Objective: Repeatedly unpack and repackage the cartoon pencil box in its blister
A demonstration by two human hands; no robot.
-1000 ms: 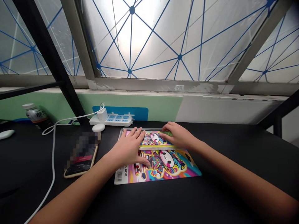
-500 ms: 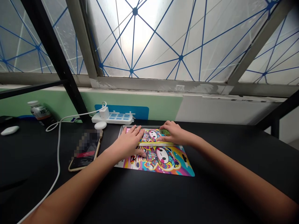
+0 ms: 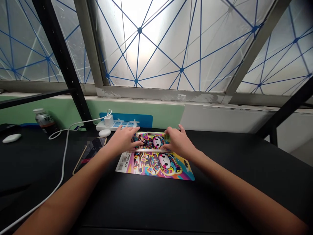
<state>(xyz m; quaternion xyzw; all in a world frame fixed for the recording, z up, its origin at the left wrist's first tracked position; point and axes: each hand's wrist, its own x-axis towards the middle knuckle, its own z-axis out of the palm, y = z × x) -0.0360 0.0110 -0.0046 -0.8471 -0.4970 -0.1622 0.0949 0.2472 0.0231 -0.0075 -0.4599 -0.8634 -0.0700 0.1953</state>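
Apparently the handling is at a middle stage: the pencil box (image 3: pixel 153 142) lies at the far side of its printed card (image 3: pixel 156 164), their pictures lined up, and whether the two are joined or merely together cannot be told. No opening of the box shows, and the card looks whole. At the box's right end, the right hand (image 3: pixel 179 142) has a pinching grip, thumb near, fingers far; at its left end, the left hand (image 3: pixel 122 138) spreads thumb over the face and fingers past the far edge, its pressure unclear. Beyond, on the black surface (image 3: pixel 156 202), are a phone (image 3: pixel 91 149) and power strip (image 3: pixel 117 125).
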